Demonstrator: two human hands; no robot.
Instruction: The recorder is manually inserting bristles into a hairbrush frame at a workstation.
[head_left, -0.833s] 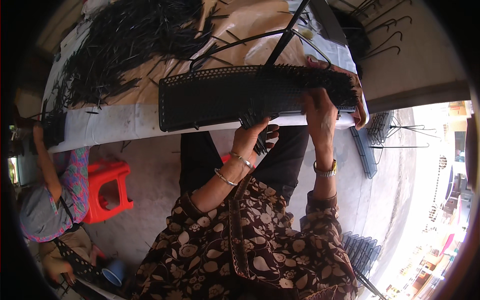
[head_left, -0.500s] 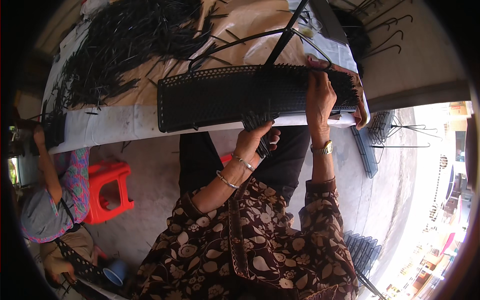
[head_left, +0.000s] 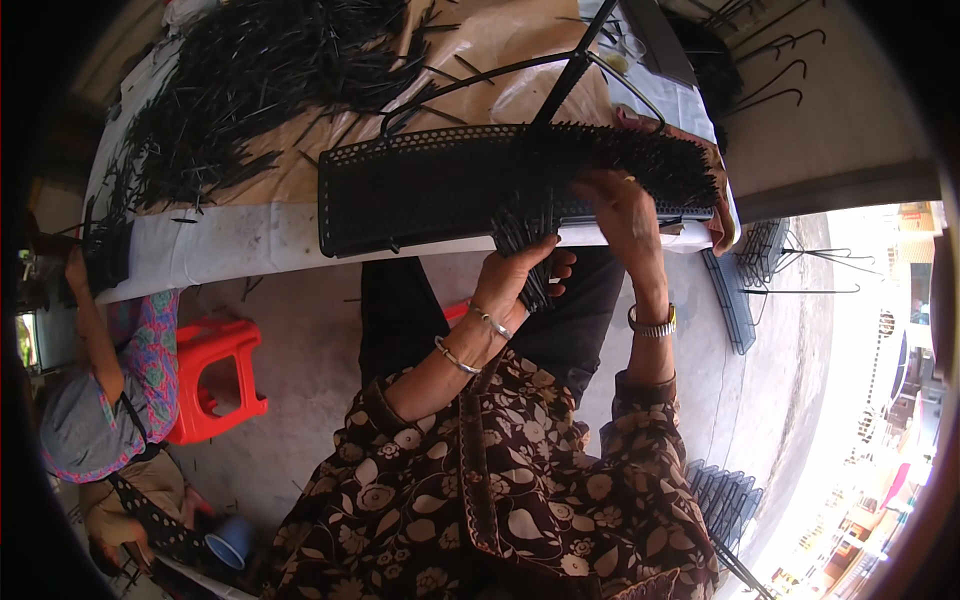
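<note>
A long black perforated metal panel (head_left: 430, 195) lies along the near edge of the table. Its right part is thick with upright black spiky strips (head_left: 670, 165), while rows of holes show at the left. Just below the panel's front edge, my left hand (head_left: 512, 275) is closed around a bundle of thin black strips (head_left: 527, 222), whose upper ends lie against the panel. My right hand (head_left: 628, 220) is over the panel's front edge, right of the bundle. Its fingers point left and are smeared by motion, so I cannot make out whether they hold a strip.
A big heap of loose black strips (head_left: 270, 90) covers the table's far left. A black metal frame (head_left: 565, 75) rises behind the panel. To the left are a red stool (head_left: 215, 380), a blue cup (head_left: 230, 545) and other people. Wire racks (head_left: 725, 495) stand at the right.
My right hand has pulled back from the spiky part of the panel, moving left and nearer me, toward the bundle. My left hand has risen slightly with the bundle.
</note>
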